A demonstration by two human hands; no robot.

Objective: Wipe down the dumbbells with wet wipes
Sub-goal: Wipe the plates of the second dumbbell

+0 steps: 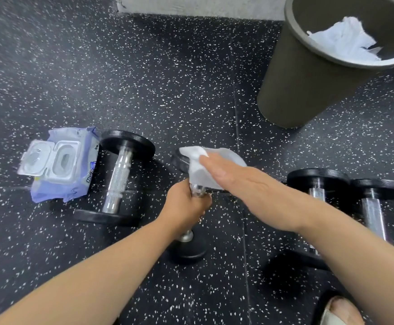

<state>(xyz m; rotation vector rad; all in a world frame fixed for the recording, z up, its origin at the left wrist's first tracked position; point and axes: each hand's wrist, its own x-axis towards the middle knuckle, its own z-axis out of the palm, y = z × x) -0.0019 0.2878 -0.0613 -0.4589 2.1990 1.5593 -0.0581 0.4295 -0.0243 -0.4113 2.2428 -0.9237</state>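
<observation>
Forearms reach in from the near edge, and a shoe toe (339, 310) is seen at near right. The middle dumbbell (187, 252) is tilted up on its near head on the speckled floor (167, 78), its handle gripped by the left hand (186, 205) with fingers curled round the metal. The wipe (196, 165) is pressed onto the far head by the right hand (235, 181), fingers straight and flat, nothing pinched. Step judged: wiping the far head of this dumbbell. Next move is judged to call for the wipe to be run down the handle and near head, so the left grip would have to be shifted. A left dumbbell (118, 179) lies just beside the pack (67, 165), whose lid is flipped open. Two right dumbbells (317, 186) lie side by side, partly hidden by the right arm. Which of these are done cannot be told. White used wipes (346, 41) are seen in the bin (303, 85) at far right. Blue print on the pack is too blurred to be read; no marking is readable on any dumbbell.
</observation>
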